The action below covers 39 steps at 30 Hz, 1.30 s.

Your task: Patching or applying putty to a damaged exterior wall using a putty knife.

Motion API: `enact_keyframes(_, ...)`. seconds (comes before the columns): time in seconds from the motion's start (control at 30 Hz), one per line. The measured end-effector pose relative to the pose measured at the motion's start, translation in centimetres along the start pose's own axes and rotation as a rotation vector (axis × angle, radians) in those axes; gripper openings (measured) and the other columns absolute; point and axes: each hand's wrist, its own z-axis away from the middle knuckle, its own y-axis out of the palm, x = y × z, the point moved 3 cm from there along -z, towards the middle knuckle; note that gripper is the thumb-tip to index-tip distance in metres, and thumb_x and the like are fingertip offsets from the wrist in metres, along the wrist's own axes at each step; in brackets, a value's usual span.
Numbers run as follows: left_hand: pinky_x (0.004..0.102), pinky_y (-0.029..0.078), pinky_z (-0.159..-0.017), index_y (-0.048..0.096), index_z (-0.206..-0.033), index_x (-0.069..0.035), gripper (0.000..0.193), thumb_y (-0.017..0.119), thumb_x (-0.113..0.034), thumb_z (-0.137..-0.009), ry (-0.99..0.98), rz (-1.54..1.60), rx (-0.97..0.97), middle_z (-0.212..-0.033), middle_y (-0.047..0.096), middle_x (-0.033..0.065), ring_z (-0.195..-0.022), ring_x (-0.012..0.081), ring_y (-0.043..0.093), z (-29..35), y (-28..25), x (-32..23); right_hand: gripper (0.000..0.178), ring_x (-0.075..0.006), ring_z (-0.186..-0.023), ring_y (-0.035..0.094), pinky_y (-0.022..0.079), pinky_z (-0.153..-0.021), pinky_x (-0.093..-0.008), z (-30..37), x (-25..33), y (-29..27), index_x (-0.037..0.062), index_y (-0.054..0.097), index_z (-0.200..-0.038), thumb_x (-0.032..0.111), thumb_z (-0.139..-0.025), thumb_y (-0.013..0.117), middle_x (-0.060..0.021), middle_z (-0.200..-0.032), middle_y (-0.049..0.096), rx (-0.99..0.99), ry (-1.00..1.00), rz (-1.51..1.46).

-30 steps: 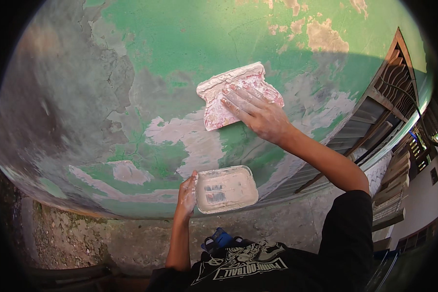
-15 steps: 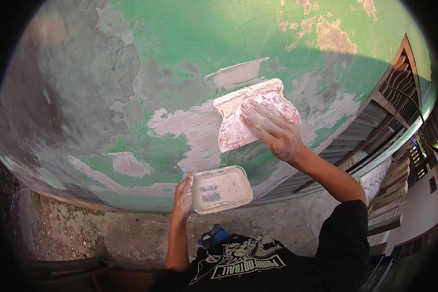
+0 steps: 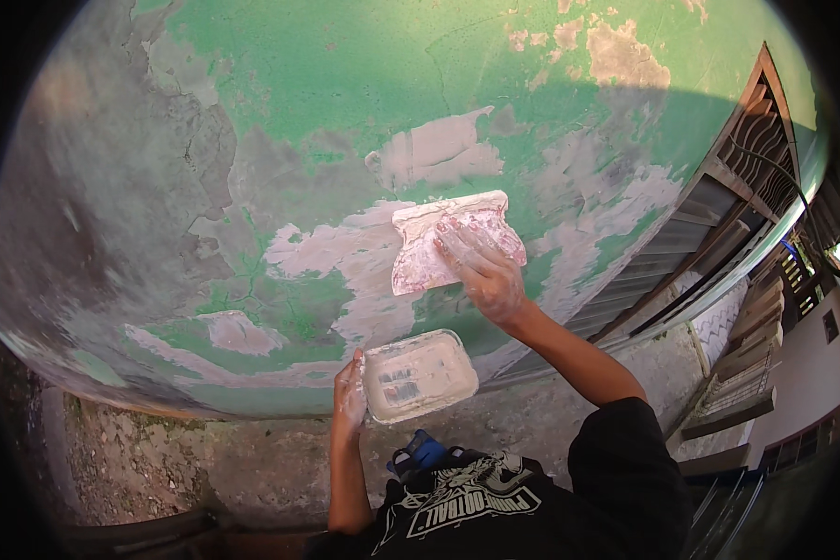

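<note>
My right hand (image 3: 481,271) is closed on a wide putty scraper (image 3: 429,250), smeared pink and white, with its straight edge turned up along the green wall (image 3: 345,84). A thick line of pale putty sits along that edge. Just above it lies a fresh pale putty patch (image 3: 439,149) on the wall. Lower down, my left hand (image 3: 349,387) grips a shallow rectangular tray (image 3: 467,362) by its left side. Pale putty coats the tray's inside, with darker see-through marks at its left. Whether the scraper's edge touches the wall I cannot tell.
Bare grey plaster (image 3: 131,187) and peeled paint cover the wall's left part. To the right is a wooden-framed louvred window (image 3: 709,224). Rough concrete ground (image 3: 271,457) runs along the wall's foot. A dark cable (image 3: 784,173) hangs at the far right.
The scraper has moved down and slightly left, away from the upper patch. That patch is now taller and spread further downward. The tray stays in my left hand, almost unmoved.
</note>
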Motion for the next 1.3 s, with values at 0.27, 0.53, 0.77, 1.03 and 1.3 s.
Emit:
enact_keyframes(0.27,0.0281,0.055,-0.066,0.063,-0.109,0.003,0.043,0.045,-0.036,-0.102,-0.039,0.008,0.005,-0.095,0.067,0.0081,-0.079,0.0135,0.064,-0.2,-0.4,1.4,0.050,-0.0327,-0.117,0.058,0.051,-0.093,-0.0373,-8.8,-0.6,-6.5,0.0028,0.066,-0.117,-0.003,-0.069,0.055,-0.0146,-0.122,0.062,-0.236,0.049,0.073)
enact_keyframes(0.53,0.0287,0.055,-0.070,0.063,-0.110,0.003,0.044,0.046,-0.037,-0.101,-0.043,-0.023,-0.029,-0.095,0.067,0.0065,-0.079,0.0131,0.062,-0.8,-0.4,1.8,0.062,-0.0324,-0.122,0.055,0.049,-0.096,-0.0388,-3.2,2.2,0.7,0.0026,0.061,-0.124,-0.009,-0.064,0.053,-0.0173,-0.125,0.060,-0.141,0.241,-0.004)
enact_keyframes(0.77,0.0278,0.052,-0.073,0.064,-0.110,0.004,0.045,0.046,-0.036,-0.101,-0.016,-0.024,-0.050,-0.096,0.067,0.0069,-0.080,0.0125,0.061,-1.0,-2.6,2.9,0.068,-0.0335,-0.116,0.059,0.049,-0.095,-0.0384,-3.2,3.6,-3.2,0.0011,0.061,-0.124,-0.014,-0.058,0.050,-0.0176,-0.116,0.065,-0.253,0.317,-0.129)
enact_keyframes(1.03,0.0274,0.050,-0.074,0.064,-0.109,0.004,0.046,0.046,-0.038,-0.101,-0.095,-0.053,-0.046,-0.094,0.067,0.0062,-0.080,0.0126,0.060,-0.2,-2.4,4.0,0.071,-0.0313,-0.075,0.067,0.047,-0.068,-0.0294,-8.0,2.2,-2.3,0.0034,0.062,-0.125,-0.018,-0.059,0.045,-0.0250,-0.093,0.065,-0.411,0.678,0.037)
enact_keyframes(1.3,0.0282,0.051,-0.074,0.064,-0.108,0.004,0.046,0.046,-0.038,-0.101,-0.051,-0.047,-0.021,-0.093,0.067,0.0062,-0.079,0.0126,0.060,0.8,-3.2,4.8,0.072,-0.0349,-0.123,0.052,0.041,-0.104,-0.0401,-5.6,8.1,2.6,0.0039,0.060,-0.126,-0.018,-0.058,0.048,-0.0227,-0.126,0.057,-0.316,0.568,-0.434)
